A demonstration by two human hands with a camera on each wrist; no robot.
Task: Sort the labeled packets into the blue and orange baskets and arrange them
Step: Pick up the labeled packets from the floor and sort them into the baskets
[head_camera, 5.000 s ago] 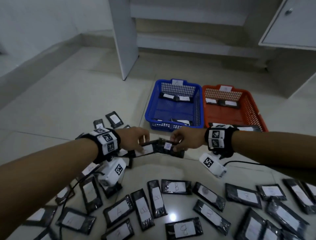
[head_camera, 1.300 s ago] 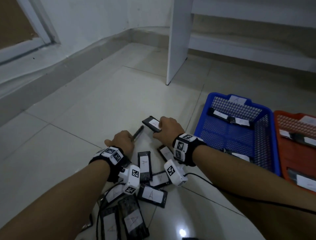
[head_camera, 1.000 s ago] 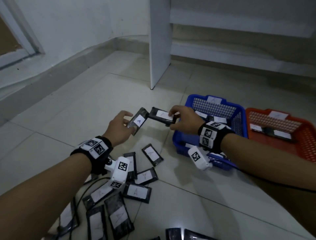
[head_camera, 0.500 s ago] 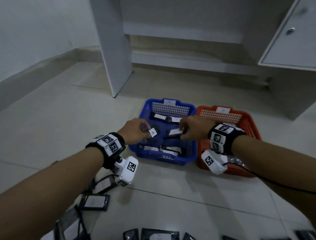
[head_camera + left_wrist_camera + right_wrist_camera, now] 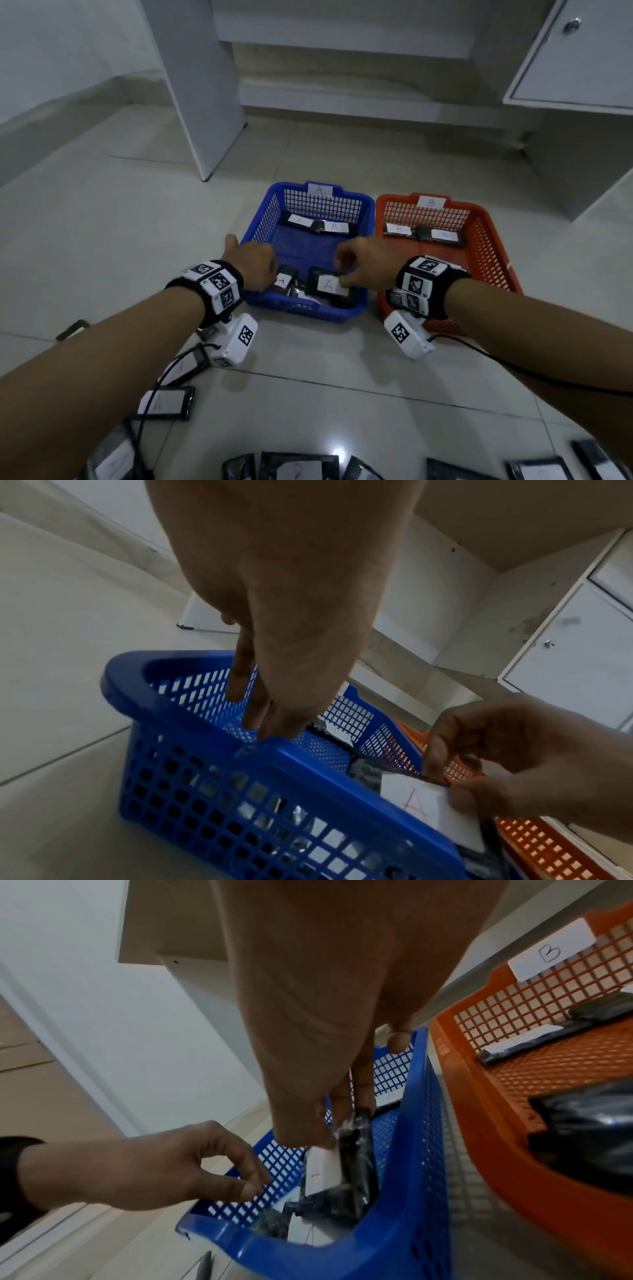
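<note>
Blue basket (image 5: pixel 363 310) (tagged A) sits beside the orange basket (image 5: pixel 493 250) (tagged B), right hand (image 5: pixel 368 265) pinching an A-labeled packet (image 5: pixel 327 284) at the blue basket's near end, left hand (image 5: pixel 251 262) just beside it, fingers loose, gripping nothing.

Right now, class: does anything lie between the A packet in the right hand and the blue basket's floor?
Yes. The right hand pinches the A packet over other packets already lying at the blue basket's near end.
</note>
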